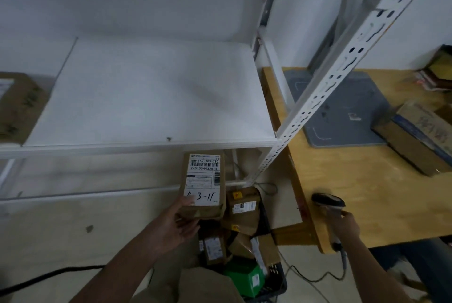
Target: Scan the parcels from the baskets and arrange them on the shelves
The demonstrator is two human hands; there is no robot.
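Observation:
My left hand [177, 223] grips a small brown parcel [204, 184] by its lower edge, label up, with "3-11" handwritten on it. The parcel hangs just below the front edge of the white shelf [151, 97], above a black basket [276, 283] holding several brown parcels and a green box [245, 275]. My right hand [347, 228] grips a handheld barcode scanner [329, 204] over the corner of the wooden table [367, 192], its head turned left toward the parcel. Another brown parcel [17, 106] lies at the shelf's left end.
A slotted white shelf post [325, 87] slants between shelf and table. On the table lie a grey pad [342, 109], a long cardboard box [415, 136] and stacked items [437, 70] at the far right. A black cable [44, 278] crosses the floor at the left.

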